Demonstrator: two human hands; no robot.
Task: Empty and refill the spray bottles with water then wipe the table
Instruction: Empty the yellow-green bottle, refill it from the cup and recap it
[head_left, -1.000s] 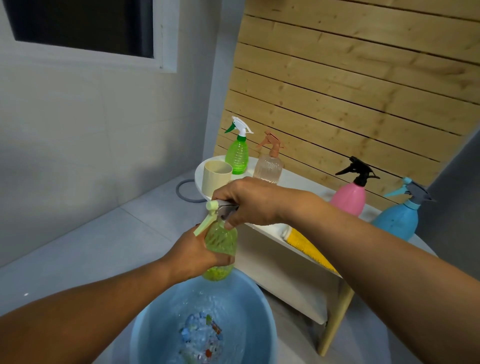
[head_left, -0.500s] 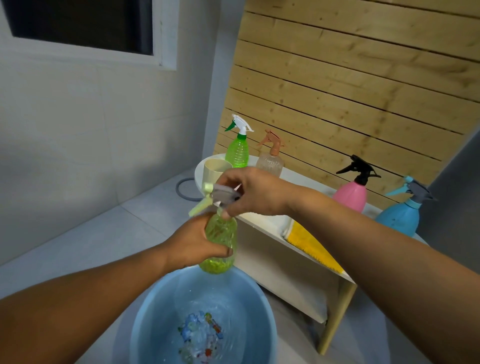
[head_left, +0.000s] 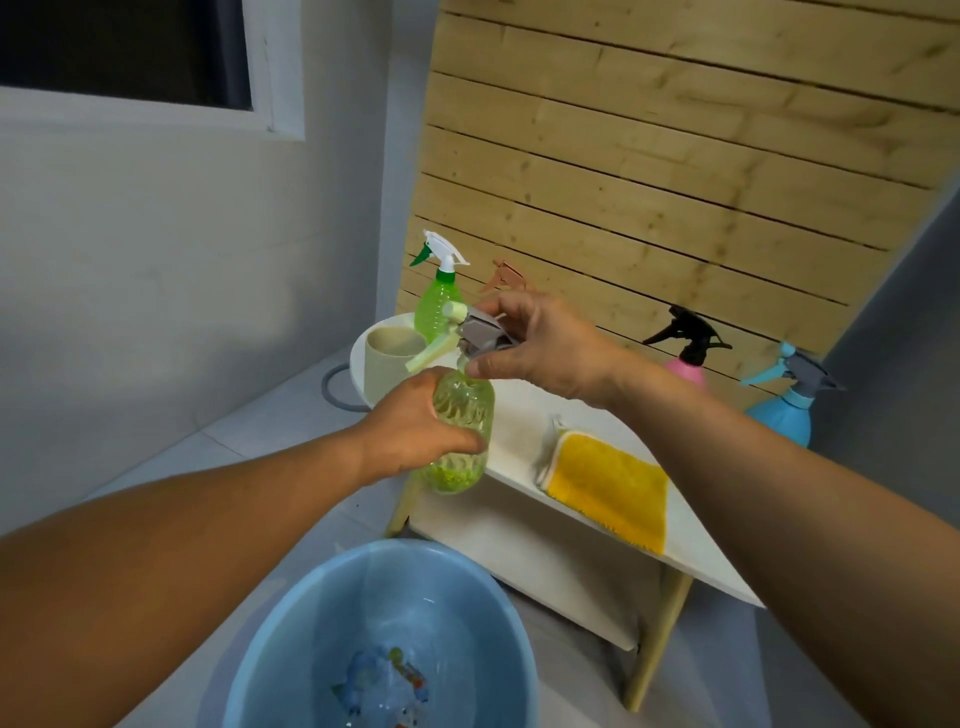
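I count five spray bottles: my left hand (head_left: 415, 431) grips the pale green bottle (head_left: 460, 431) round its body, upright in the air between the blue basin (head_left: 291, 639) and the bench (head_left: 524, 415), while my right hand (head_left: 540, 343) has its fingers (head_left: 485, 368) curled on the grey sprayer head (head_left: 480, 335). Four more stand on the bench: a green bottle (head_left: 435, 306), a brown-topped bottle (head_left: 506, 275) mostly hidden, a pink bottle (head_left: 688, 364), a blue bottle (head_left: 782, 415). One cup (head_left: 387, 364), one yellow cloth (head_left: 608, 488).

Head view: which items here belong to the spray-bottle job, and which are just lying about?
Job:
yellow-green bottle, held by left hand
its spray head, gripped by right hand
blue basin
other spray bottles
yellow cloth
white table

Lying about:
beige cup
grey hose
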